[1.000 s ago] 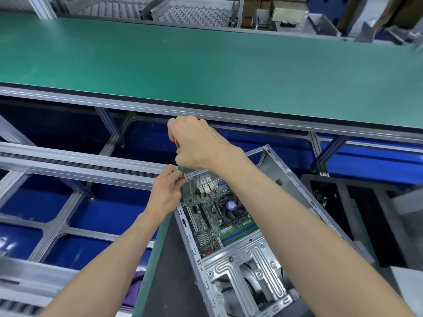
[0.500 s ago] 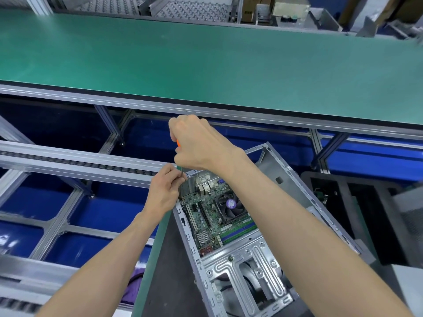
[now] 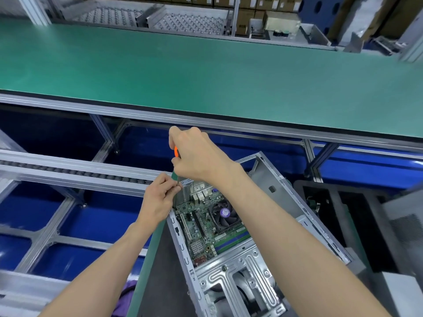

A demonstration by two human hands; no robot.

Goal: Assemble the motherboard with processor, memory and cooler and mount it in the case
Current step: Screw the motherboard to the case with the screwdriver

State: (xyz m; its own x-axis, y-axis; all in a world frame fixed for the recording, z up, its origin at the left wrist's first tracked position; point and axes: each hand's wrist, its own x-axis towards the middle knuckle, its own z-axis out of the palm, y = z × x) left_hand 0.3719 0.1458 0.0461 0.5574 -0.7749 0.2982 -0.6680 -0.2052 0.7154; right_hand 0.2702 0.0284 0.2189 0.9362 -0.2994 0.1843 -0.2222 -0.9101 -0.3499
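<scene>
**Screwdriver held upright at the case's far-left corner**

Your right hand (image 3: 194, 154) is fisted around the screwdriver (image 3: 176, 156), fingers closed on its orange handle; the tool stands near upright. Your left hand (image 3: 160, 197) sits just below, its fingers (image 3: 170, 187) pinched on the thin metal shaft under the green collar. The tip goes down past those fingers to the far-left corner of the motherboard (image 3: 201, 227); the tip itself is hidden, so you can't tell if there's a screw there.

The motherboard lies flat inside the open grey case (image 3: 283, 197), just right of and below your left fingers. The cooler (image 3: 223, 215) with its black fan sits on the board, under your right forearm. Green and blue memory slots (image 3: 231, 240) run along the board's near edge. The case rests on a dark mat (image 3: 158, 282) on the bench (image 3: 146, 255). The green conveyor belt (image 3: 206, 72) runs across beyond your right fingers.
</scene>
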